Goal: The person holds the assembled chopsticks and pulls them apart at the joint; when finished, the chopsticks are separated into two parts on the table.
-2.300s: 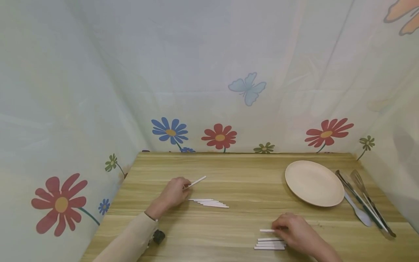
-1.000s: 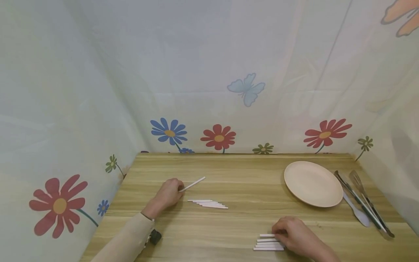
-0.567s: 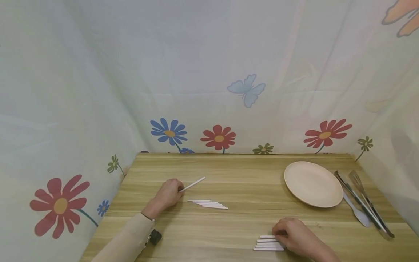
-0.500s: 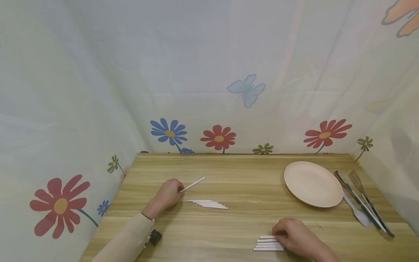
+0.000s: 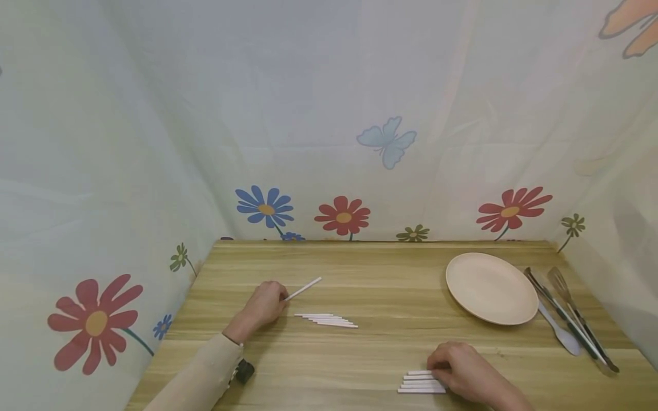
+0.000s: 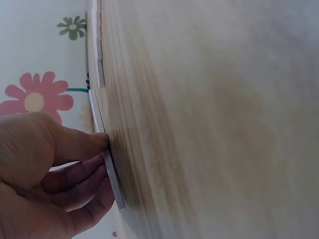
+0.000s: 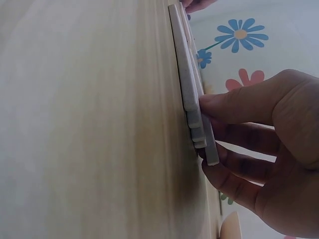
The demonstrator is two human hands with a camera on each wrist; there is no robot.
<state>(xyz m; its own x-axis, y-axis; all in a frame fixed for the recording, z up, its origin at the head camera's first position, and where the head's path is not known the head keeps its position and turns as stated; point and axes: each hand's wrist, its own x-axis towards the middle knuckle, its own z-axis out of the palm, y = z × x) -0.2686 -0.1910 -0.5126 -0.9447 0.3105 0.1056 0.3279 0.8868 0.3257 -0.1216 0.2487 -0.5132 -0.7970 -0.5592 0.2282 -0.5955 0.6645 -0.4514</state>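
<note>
Toward the left of the table, my left hand [image 5: 264, 302] pinches the near end of a slim white stick [image 5: 304, 288] between thumb and fingers. That stick lies aslant, its far end pointing up and right. Just below it, several white sticks [image 5: 331, 321] form a slanted row. At the front right, my right hand [image 5: 465, 371] pinches another white stick [image 5: 418, 373] at the far side of a second row of sticks [image 5: 421, 391]. In the right wrist view, thumb and fingers are at this stick [image 7: 212, 152], close against the others; my fingers hide the row's right ends in the head view.
A round beige plate [image 5: 492, 288] lies at the back right. Beside it are a pale spoon [image 5: 565, 341], dark-handled tongs [image 5: 552, 299] and a slotted turner [image 5: 562, 282]. Flowered curtains [image 5: 308, 114] enclose the wooden table [image 5: 360, 262] at the back and sides.
My right hand has brought its stick down toward the row, narrowing the gap. My left hand has shifted slightly left along its stick, baring more of it. The other sticks stay put.
</note>
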